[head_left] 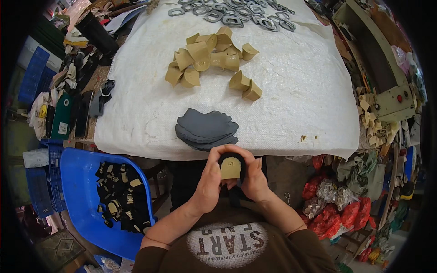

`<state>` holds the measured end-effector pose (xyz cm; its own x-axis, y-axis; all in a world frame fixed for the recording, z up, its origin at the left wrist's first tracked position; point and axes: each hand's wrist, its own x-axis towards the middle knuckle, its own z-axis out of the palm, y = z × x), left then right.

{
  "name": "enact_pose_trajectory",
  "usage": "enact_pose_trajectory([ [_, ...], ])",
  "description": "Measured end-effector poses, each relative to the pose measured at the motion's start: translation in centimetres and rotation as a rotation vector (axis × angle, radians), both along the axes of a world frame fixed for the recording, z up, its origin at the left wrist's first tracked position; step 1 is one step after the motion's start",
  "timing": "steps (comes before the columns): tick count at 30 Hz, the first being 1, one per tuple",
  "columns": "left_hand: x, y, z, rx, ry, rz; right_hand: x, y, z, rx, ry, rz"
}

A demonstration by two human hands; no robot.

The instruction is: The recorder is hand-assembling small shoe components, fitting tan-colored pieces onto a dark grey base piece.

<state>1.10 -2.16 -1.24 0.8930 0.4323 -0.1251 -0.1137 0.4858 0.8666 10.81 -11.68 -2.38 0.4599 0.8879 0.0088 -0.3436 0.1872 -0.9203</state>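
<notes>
A beige shoe heel (231,170) with a black covering around its curved edge is held between my two hands, just in front of the table edge. My left hand (209,185) wraps the left side of it. On the other side my right hand (255,180) closes round the covering, thumb and fingers pressing in. Just beyond, a stack of dark grey cut sheets (207,128) lies at the table's front edge. Bare beige heels (201,54) are heaped farther back, with a pair of heels (246,85) a little apart to the right.
A white woven sheet (300,91) covers the table. Grey open-centred rings (232,21) are piled at its far end. Left of my body, a blue plastic tub (77,182) holds several black and beige heel pieces. Red plastic bags (334,223) lie low at right, below a metal machine (391,98).
</notes>
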Motion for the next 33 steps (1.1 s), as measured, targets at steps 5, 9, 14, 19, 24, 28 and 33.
enact_pose_trajectory([
  [5, -0.2, -0.7, -0.6, 0.202, 0.045, 0.154, -0.7, 1.0, 1.0, -0.057, -0.554, -0.190],
  [9, -1.0, -0.3, -1.0, 0.276, 0.119, 0.143, 0.0, 2.0, 0.3, 0.008, -0.826, -0.186],
  [14, -5.1, 2.8, -3.2, 0.637, 0.128, 0.397, 1.8, 2.9, 1.4, 0.082, -1.010, -0.201],
  [19, -13.2, 6.7, -5.3, 1.021, 0.656, 0.947, 4.2, 4.4, 0.7, -0.125, -1.127, -0.217],
  [24, -21.0, 8.0, -4.5, 1.359, 1.302, 1.163, 4.6, 5.6, 0.3, -0.211, -1.173, -0.203],
  [28, -16.4, 8.2, -3.0, 1.230, 0.844, 1.152, 4.6, 6.9, 0.2, -0.244, -1.244, -0.229],
  [33, -5.3, 6.0, -0.7, 1.421, 0.170, 0.592, 4.3, 7.7, -1.1, -0.300, -1.311, -0.233],
])
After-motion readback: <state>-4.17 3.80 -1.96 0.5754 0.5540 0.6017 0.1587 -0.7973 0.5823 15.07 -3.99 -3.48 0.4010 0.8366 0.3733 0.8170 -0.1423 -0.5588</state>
